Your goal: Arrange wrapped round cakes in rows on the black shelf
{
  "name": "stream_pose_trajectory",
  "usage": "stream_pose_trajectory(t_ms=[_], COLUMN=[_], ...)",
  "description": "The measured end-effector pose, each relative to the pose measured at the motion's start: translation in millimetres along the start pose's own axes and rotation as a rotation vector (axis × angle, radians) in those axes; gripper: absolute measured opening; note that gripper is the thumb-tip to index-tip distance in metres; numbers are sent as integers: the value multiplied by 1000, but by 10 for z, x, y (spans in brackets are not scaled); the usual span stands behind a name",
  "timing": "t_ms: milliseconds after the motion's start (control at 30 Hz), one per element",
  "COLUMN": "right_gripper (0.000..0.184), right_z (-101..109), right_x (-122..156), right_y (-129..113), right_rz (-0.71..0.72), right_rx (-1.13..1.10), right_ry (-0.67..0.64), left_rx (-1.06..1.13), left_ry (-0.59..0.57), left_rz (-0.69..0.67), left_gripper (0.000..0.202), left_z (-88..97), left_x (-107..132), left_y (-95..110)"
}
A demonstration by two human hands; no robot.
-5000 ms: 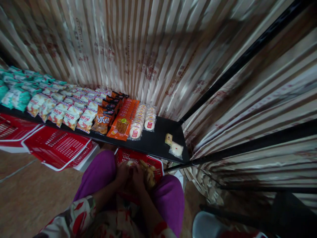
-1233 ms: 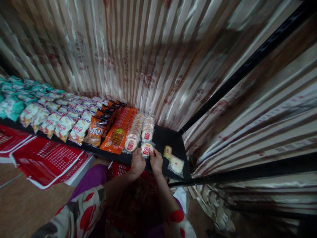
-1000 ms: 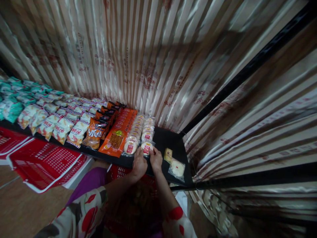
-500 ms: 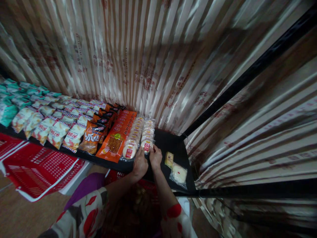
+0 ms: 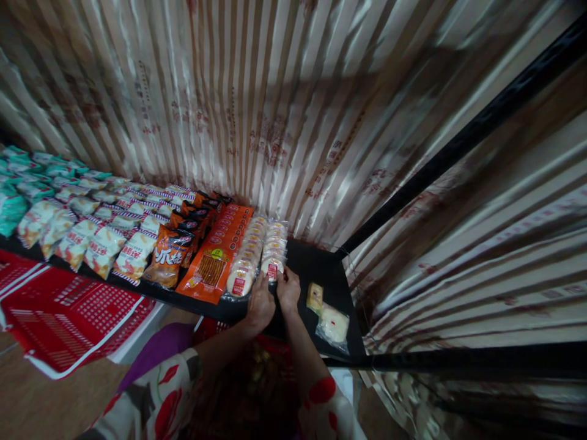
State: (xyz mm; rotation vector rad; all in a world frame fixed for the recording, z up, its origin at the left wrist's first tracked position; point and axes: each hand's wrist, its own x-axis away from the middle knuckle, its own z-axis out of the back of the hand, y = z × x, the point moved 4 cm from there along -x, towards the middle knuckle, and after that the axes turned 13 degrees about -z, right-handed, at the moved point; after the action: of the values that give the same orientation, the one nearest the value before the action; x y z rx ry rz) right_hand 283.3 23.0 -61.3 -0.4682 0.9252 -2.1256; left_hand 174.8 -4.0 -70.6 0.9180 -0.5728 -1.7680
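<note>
Places taken from the big orange pouch. Your left hand and right hand are both just right of it, by the near edge of the black shelf. Between them: the front white packet, round, clear wrap, red label, at the near end of the right-hand packet row. Your left fingers are drawn in narrow, holding its near-left edge; your right fingers are bunched narrow too, holding its right edge, thumb side in. Undersides hidden, so can't tell how far the fingers reach beneath. The packet leans back on the row behind it.

The left-hand packet row runs alongside, between the orange pouch and the row you're at. Further right of the pouch, well apart from it: small yellow packet, flat white packet touching it on the near side. Left of the pouch: orange-and-black bags just beside it, then white bags, then teal bags farthest off. Below and left of it, red basket. Behind it, striped curtain.
</note>
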Motion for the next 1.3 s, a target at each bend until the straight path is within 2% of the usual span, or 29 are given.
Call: stream_pose_trajectory(t_ms=[233, 500, 733, 933, 1133, 1300], right_gripper=[45, 45, 46, 44, 42, 42], right_z=[-60, -56, -37, -25, -35, -17], right_x=[-19, 40, 73, 93, 81, 119], right_y=[0, -41, -76, -51, -51, -15], right_rz=[-19, 14, 21, 37, 27, 1], right_rx=[-51, -12, -14, -91, -105, -179], right_ry=[-60, -34, -44, -26, -46, -42], left_rx=[35, 8, -6, -13, -25, -47], left_ry=[-5, -39, -105, -81, -130, -152], left_rz=[10, 32, 24, -110, -120, -151], left_gripper=[58, 62, 65, 61, 62, 60], left_z=[27, 81, 33, 27, -1, 68], left_x=[-16, -14, 12, 63, 77, 96], left_y=[2, 60, 109, 133, 96, 167])
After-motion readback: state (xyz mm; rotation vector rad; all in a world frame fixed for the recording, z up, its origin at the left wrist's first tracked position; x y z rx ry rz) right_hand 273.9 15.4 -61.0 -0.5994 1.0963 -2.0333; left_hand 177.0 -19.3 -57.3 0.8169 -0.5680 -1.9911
